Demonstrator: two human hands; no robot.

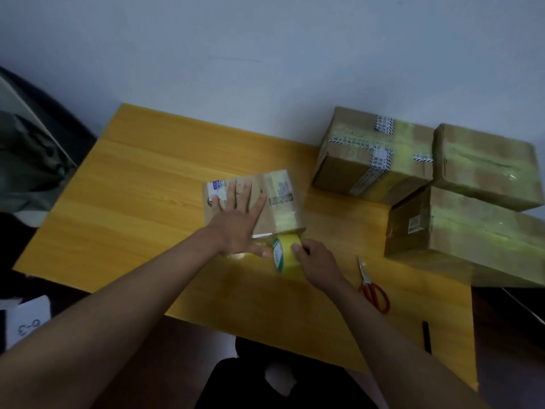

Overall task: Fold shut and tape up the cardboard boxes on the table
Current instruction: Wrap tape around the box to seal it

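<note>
On the yellow wooden table (141,184), three taped brown cardboard boxes (460,184) cluster at two o'clock. The small flat cardboard box (274,202) lies at centre (tape strip across it). The left hand (240,218) presses it, fingers spread flat. At its six o'clock edge, the right hand (317,262) curls round the yellow tape roll (284,252). Red-handled scissors (372,286) lie at four o'clock.

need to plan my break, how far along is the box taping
Three boxes at the table's right look taped shut. The small box is underway: left hand presses its top, right hand holds the tape roll at its near edge. Left: cutting with the scissors.
</note>
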